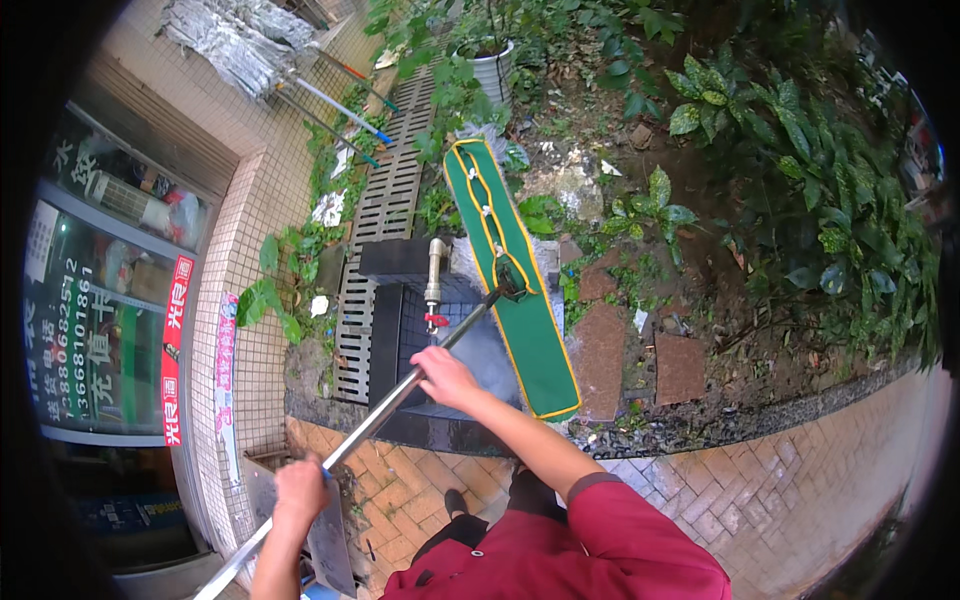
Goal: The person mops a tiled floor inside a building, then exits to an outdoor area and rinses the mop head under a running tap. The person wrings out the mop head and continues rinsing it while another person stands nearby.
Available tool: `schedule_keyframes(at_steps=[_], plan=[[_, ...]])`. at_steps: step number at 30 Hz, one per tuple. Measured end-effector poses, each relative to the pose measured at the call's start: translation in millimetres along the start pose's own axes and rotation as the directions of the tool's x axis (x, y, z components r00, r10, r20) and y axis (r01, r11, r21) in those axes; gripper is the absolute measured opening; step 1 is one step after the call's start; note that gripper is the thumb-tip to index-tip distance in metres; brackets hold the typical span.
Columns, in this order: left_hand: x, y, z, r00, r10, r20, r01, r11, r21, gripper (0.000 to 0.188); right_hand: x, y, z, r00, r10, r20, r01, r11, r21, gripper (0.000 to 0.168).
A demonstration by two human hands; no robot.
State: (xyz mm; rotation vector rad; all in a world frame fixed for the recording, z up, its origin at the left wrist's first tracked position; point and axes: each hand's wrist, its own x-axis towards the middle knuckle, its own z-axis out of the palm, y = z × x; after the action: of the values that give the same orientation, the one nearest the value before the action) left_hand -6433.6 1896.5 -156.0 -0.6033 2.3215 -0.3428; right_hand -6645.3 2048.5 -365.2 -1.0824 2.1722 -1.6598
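Note:
Both hands grip the metal pole (375, 416) of a wide flat dust mop. My right hand (448, 377) is closed around it near the tap, and my left hand (300, 487) holds it lower in the picture, by a blue part. At the pole's far end is the mop head (480, 225), green on top with yellow trim, white ties and a pale fringe at its edges. It lies over the right side of a dark tiled sink basin (386, 345). A tap (435, 274) with a red handle stands over the basin, just left of the mop head.
A metal drain grate (390, 187) runs beyond the basin. Several grey mops (225, 45) hang at the upper left beside a tiled wall (255, 210). Plants (817, 150) and a white pot (491, 71) stand in the soil bed. Brick paving (405, 480) lies underfoot.

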Motion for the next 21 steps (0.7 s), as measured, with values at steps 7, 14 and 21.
schedule_keyframes(at_steps=[7,14,21], plan=[[26,104,100,0.918,0.151,0.367,0.311,0.3,-0.902,0.033,-233,213,-1,0.15,0.937,-0.316,-0.965,0.208,0.16,0.061],[-10,110,61,0.958,0.078,0.277,0.187,0.566,-0.803,0.022,-303,258,-12,-0.045,0.967,0.253,-0.68,-0.215,0.701,0.067],[-72,72,61,0.94,0.136,0.313,0.174,0.598,-0.782,0.018,-376,202,-24,0.176,0.974,0.146,-0.291,-0.09,0.952,0.04]])
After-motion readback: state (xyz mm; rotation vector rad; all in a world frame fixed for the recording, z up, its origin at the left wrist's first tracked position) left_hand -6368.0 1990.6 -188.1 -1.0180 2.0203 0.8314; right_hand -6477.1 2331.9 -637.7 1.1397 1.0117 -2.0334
